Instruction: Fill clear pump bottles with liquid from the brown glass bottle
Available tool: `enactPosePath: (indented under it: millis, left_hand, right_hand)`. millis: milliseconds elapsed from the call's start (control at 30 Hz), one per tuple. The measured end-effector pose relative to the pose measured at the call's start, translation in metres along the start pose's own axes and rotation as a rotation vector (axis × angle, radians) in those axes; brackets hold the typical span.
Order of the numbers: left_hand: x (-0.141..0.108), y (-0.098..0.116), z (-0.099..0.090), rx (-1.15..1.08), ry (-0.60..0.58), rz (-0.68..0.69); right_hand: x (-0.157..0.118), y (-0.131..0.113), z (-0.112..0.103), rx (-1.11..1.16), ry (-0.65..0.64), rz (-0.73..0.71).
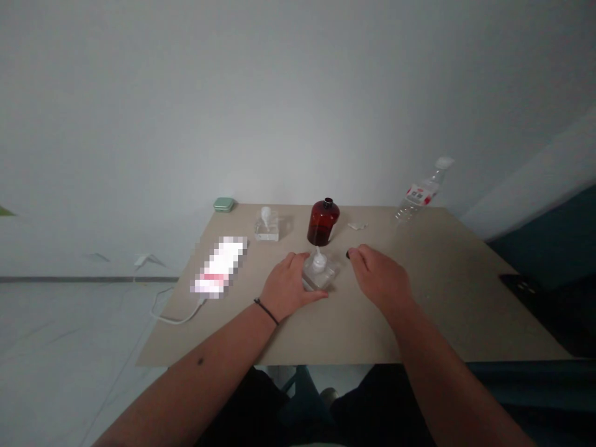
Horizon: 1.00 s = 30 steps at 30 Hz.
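Note:
My left hand (288, 287) is wrapped round the left side of a clear square bottle (319, 276) with a white nozzle top, near the middle of the table. To its right, my right hand (379, 276) is closed, with a small black object (348, 254) showing at its fingertips. Just behind the clear bottle stands a dark red-brown bottle (322, 223) with an open neck. Another clear square bottle (267, 230) with a white top stands further left.
A lit phone (220, 266) with a white cable lies on the table (354, 335) at the left. A green case (224, 205) sits at the back left corner. A plastic water bottle (421, 194) stands back right, near a small white scrap (357, 226).

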State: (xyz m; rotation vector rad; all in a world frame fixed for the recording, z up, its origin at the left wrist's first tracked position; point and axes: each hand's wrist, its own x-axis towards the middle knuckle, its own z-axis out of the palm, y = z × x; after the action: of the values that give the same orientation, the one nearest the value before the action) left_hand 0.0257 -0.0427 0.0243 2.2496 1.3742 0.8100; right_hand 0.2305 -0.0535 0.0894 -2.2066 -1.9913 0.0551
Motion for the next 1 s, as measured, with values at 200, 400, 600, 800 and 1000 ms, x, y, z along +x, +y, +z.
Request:
enactPosePath:
  millis: [200,400,600,800,1000]
  left_hand:
    - [-0.001,-0.010,0.002,-0.198,-0.022,-0.042]
    - [0.003,-0.010,-0.001,-0.165,-0.042,-0.137]
    - [0.008,-0.010,-0.006,-0.179,-0.049,-0.166]
    - [0.007,-0.017,-0.004,-0.227,-0.055,-0.180]
    - [0.009,-0.030,-0.002,-0.356,-0.081,-0.085]
  right_hand:
    - [0.006,0.069,0.036,-0.079,0.072,-0.102]
    - [0.004,0.075,0.054,0.211,0.116,-0.167]
    - [-0.003,0.017,0.030,0.696,0.073,-0.185]
    - [0.004,-0.010,0.030,0.678,0.049,-0.291]
    - [0.029,-0.007,0.046,0.841,-0.002,-0.281]
